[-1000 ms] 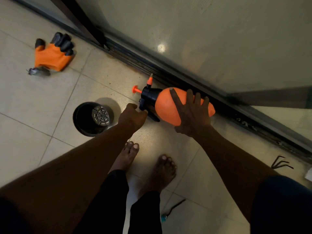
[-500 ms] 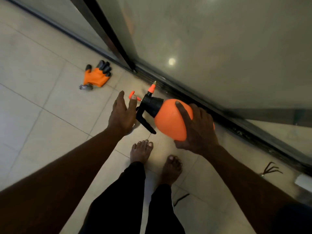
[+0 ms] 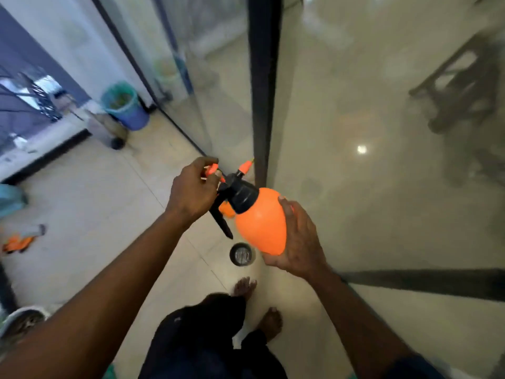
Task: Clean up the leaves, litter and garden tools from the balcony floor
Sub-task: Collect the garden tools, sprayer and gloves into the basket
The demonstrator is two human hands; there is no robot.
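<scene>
The right hand (image 3: pixel 299 242) has its grip round the spray bottle (image 3: pixel 261 222), the left hand (image 3: pixel 191 194) pinches the pump knob (image 3: pixel 212 168); door frame (image 3: pixel 263 91) just behind the bottle, open floor (image 3: pixel 109 192) left of it.

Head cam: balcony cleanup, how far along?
Early. Done: nothing visibly stowed. In hand: the orange sprayer, off the floor, right hand curled round its side, left hand gripping the pump knob. Left: the black pot on the floor beneath it and the blurred orange glove at far left.
</scene>
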